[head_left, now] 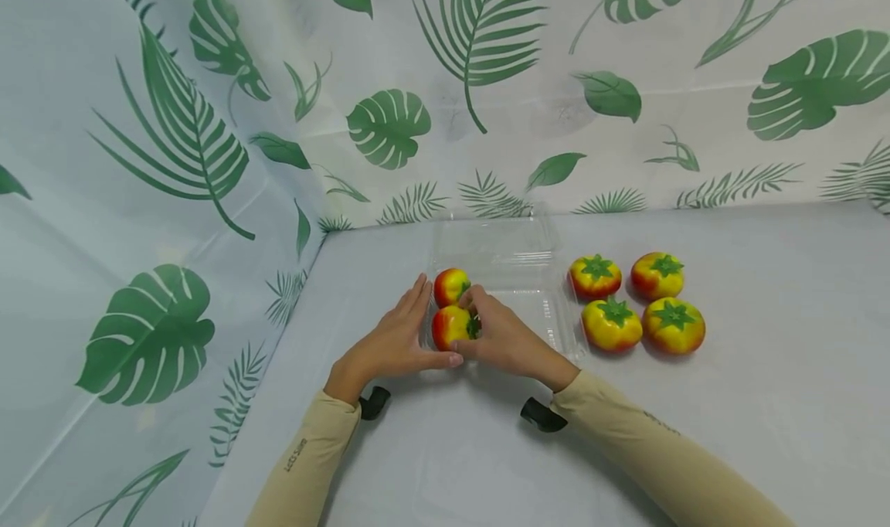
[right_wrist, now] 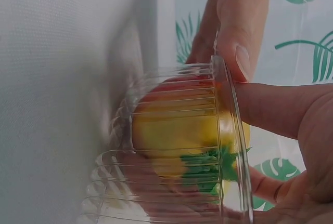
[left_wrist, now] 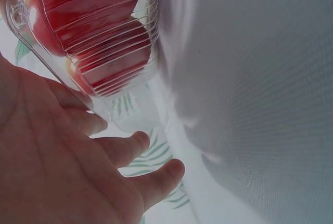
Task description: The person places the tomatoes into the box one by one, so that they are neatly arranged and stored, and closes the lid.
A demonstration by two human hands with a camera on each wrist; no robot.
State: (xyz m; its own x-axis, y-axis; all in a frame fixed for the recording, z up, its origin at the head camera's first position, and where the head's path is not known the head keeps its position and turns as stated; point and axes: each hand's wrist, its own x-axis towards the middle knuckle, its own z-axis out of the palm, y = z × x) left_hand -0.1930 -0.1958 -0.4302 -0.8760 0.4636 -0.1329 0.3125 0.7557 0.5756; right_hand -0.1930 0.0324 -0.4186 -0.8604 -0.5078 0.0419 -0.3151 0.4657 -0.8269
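Observation:
A clear plastic clamshell box (head_left: 531, 311) lies with its hinged lid (head_left: 490, 239) folded back toward the wall. Two red-and-yellow toy tomatoes with green star-shaped tops sit along its left side, the far tomato (head_left: 450, 286) and the near tomato (head_left: 450, 328). My right hand (head_left: 511, 338) grips the near tomato, with the thumb at its front and curled fingers on its right. My left hand (head_left: 392, 341) stretches along the box's left side, thumb extended across the front edge. In the left wrist view, the fingers (left_wrist: 156, 182) are spread beside the ribbed box wall (left_wrist: 112, 60).
To the right of the box stand several more toy tomatoes in a cluster, among them a front-right tomato (head_left: 674, 326) and a back-left tomato (head_left: 595, 277). A white cloth (head_left: 765, 403) covers the table. Leaf-printed curtains (head_left: 514, 148) rise behind and at the left.

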